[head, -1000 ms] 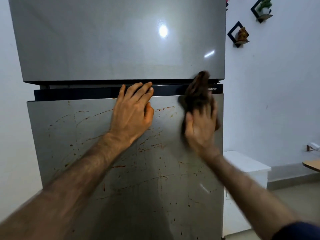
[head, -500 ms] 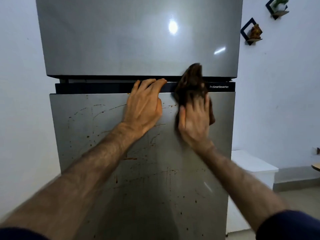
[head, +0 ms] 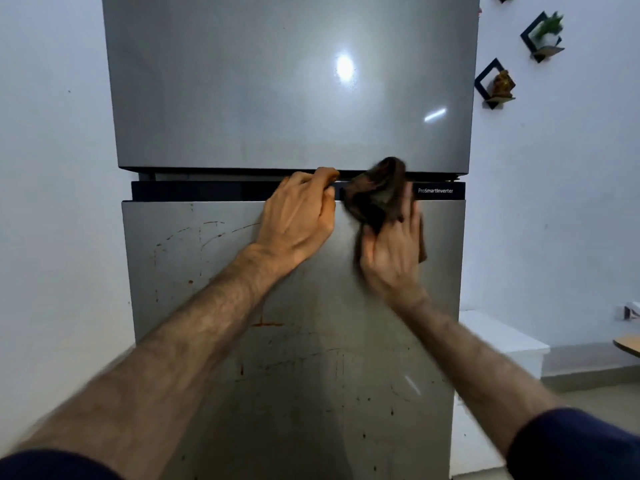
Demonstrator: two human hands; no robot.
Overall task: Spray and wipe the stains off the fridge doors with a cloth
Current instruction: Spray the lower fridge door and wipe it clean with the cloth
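Note:
A grey two-door fridge fills the view. Its upper door [head: 277, 91] looks free of marks. Reddish-brown streaks and spots cover the lower door [head: 207, 306]. My left hand [head: 298, 220] rests on the top of the lower door, its fingers curled over the dark strip [head: 194, 190] between the doors. Just to its right, my right hand [head: 391, 258] presses a dark brown cloth [head: 377, 195] flat against the lower door's top edge. The cloth bunches up over the dark strip. No spray bottle is in view.
White walls flank the fridge. A low white cabinet [head: 502, 341] stands close to its right side. Two small black wall shelves [head: 495, 84] with ornaments hang at the upper right. A wooden table edge [head: 628, 344] shows at the far right.
My right hand has slid the cloth leftward along the top of the lower door toward my left hand. My left fingers have curled over the strip. The streaks near the top look fainter.

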